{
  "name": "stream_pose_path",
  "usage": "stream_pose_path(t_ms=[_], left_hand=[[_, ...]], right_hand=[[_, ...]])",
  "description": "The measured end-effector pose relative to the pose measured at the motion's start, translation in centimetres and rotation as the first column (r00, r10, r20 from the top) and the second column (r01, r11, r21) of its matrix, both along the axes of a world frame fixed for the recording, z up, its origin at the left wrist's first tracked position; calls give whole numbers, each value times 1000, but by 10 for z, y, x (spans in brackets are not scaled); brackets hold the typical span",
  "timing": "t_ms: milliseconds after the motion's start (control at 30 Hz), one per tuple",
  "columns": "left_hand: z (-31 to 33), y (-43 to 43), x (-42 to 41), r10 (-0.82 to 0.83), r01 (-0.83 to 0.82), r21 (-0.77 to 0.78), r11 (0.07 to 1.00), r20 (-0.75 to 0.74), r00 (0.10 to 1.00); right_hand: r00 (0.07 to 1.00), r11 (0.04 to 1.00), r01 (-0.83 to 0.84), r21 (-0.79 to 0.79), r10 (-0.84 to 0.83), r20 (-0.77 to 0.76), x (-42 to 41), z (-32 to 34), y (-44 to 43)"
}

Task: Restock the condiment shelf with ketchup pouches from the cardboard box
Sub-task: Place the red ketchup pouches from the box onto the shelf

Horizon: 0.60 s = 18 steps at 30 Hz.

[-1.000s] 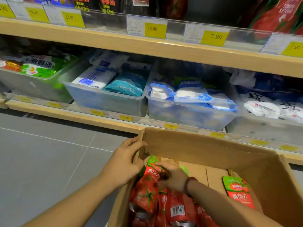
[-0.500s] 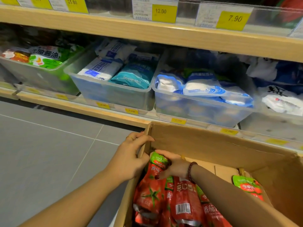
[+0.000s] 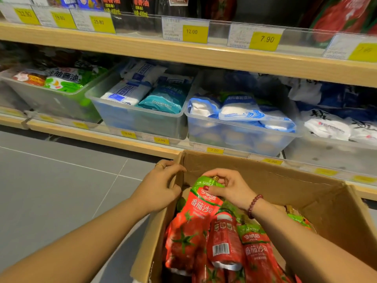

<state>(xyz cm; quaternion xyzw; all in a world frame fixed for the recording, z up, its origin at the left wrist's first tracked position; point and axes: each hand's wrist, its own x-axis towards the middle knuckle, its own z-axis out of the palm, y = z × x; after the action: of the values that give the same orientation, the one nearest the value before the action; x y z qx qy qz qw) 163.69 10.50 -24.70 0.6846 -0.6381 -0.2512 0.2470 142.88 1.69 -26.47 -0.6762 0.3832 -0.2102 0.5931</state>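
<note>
- Head view: wooden shop shelving [image 3: 204,56] runs across the background over a grey tiled floor [image 3: 51,190]; the lower tier carries clear plastic bins [image 3: 140,123] of white and blue packets, and yellow price tags [image 3: 264,40] line the upper edge.
- Red tomato-printed packs [image 3: 334,19] show at the upper tier's right corner; whether they are the same product cannot be told.
- Below, the cardboard box [image 3: 285,186] stands open, with many ketchup pouches [image 3: 255,254] lying in its left half.
- The right hand [image 3: 230,188] is closed around the green top of one ketchup pouch [image 3: 202,205], raised near the box's far-left corner.
- The left hand [image 3: 159,188] grips the box's left wall at that corner, fingers curled over the rim.
- Judged from this, restocking is far from finished: one pouch is being picked, none is on its way to the shelf, and most remain.
</note>
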Motion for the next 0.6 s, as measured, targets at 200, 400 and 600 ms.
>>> stream_pose_path(t_ms=[200, 400, 600], left_hand=[[40, -19, -2, 12, 7, -185, 983, 103, 995], [108, -50, -27, -175, 175, -32, 984, -360, 917], [169, -73, -55, -187, 147, -119, 982, -735, 652]], right_hand=[[999, 981, -13, -191, 22, 41, -7, 62, -10], [997, 909, -60, -412, 74, 17, -17, 148, -32], [981, 785, -122, -607, 187, 45, -4, 250, -48]])
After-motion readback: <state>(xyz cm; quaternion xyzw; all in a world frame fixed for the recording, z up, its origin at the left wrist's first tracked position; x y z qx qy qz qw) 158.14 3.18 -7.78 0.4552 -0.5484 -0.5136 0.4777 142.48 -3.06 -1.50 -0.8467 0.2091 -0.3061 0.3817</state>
